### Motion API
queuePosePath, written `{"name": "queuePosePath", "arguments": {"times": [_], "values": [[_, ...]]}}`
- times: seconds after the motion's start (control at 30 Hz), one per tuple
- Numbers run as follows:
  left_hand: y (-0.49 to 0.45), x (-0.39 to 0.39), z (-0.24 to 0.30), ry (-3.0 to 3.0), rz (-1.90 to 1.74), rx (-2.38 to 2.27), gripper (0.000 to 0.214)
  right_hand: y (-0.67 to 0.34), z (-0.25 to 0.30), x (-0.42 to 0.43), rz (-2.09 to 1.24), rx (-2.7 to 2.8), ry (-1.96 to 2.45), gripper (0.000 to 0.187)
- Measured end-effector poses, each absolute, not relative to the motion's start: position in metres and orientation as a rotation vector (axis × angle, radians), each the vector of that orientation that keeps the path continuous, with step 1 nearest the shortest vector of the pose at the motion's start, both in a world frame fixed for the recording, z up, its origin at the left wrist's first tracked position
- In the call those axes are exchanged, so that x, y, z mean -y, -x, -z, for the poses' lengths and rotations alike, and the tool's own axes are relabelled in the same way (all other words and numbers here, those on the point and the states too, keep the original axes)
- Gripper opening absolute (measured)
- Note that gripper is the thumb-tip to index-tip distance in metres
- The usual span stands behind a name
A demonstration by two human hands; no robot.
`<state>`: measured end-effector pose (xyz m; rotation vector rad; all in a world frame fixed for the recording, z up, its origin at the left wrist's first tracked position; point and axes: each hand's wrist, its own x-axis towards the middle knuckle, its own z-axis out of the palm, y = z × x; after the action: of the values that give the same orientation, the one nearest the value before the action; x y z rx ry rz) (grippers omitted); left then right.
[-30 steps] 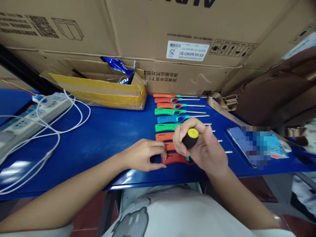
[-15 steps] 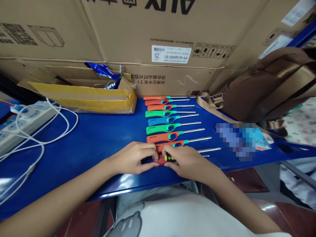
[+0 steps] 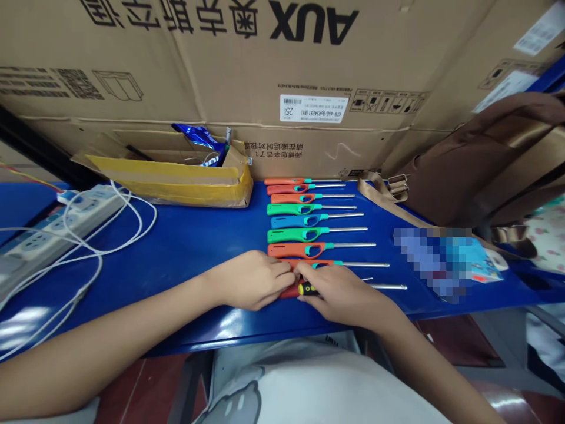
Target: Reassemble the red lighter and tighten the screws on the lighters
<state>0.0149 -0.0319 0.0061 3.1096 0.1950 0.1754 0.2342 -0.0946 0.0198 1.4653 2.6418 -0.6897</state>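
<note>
Long-tubed gas lighters lie in a column on the blue table, among them a green lighter (image 3: 289, 235) and an orange lighter (image 3: 291, 250). At the near end is a red lighter (image 3: 290, 292), its middle hidden by my right hand and its metal tube showing beyond. My left hand (image 3: 260, 280) is closed, fingers bent over the red lighter's handle end; the fingertips are partly hidden. My right hand (image 3: 338, 294) is wrapped round a screwdriver (image 3: 307, 289) with a yellow and black handle, lying over the red lighter. A thin metal shaft pokes out beyond that hand.
A taped cardboard tray (image 3: 176, 182) with a blue packet (image 3: 200, 138) stands at the back left. At the left lie a power strip (image 3: 53, 224) and loose white cables. A brown bag (image 3: 477, 159) with straps and a blue package (image 3: 481, 259) are at the right. A large carton (image 3: 220, 70) stands behind.
The view has shifted, so the table things sit a little lower and to the right. My left fingers have closed in towards my right hand. The screwdriver stays in my right hand.
</note>
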Motion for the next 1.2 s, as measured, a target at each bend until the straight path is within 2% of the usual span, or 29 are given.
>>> {"name": "queuePosePath", "arguments": {"times": [0.27, 0.33, 0.47, 0.53, 0.67, 0.9, 1.1, 1.2], "values": [[-0.017, 0.037, -0.002, -3.129, -0.278, -0.359, 0.023, -0.229, -0.021, 0.100, 0.605, -2.597, -1.476, 0.038], [-0.010, 0.030, -0.008, -3.049, -0.279, -0.465, 0.026, -0.228, -0.020, 0.101, 0.570, -2.583, -1.474, 0.035], [0.020, -0.001, -0.014, -2.886, -0.339, -0.956, 0.029, -0.227, -0.019, 0.099, 0.570, -2.572, -1.492, 0.031], [0.041, -0.020, -0.010, -2.819, -0.412, -1.149, 0.030, -0.228, -0.019, 0.097, 0.600, -2.585, -1.472, 0.031], [0.076, -0.047, 0.008, -2.515, -0.650, -1.445, 0.030, -0.232, -0.019, 0.095, 0.675, -2.611, -1.408, 0.022], [0.088, -0.057, 0.027, -2.150, -0.826, -1.535, 0.027, -0.238, -0.024, 0.092, 0.755, -2.621, -1.390, 0.028], [0.088, -0.058, 0.028, -2.101, -0.829, -1.546, 0.029, -0.241, -0.025, 0.089, 0.810, -2.641, -1.407, 0.026], [0.087, -0.056, 0.025, -2.116, -0.860, -1.567, 0.031, -0.242, -0.027, 0.088, 0.889, -2.707, -1.384, 0.033]]}}
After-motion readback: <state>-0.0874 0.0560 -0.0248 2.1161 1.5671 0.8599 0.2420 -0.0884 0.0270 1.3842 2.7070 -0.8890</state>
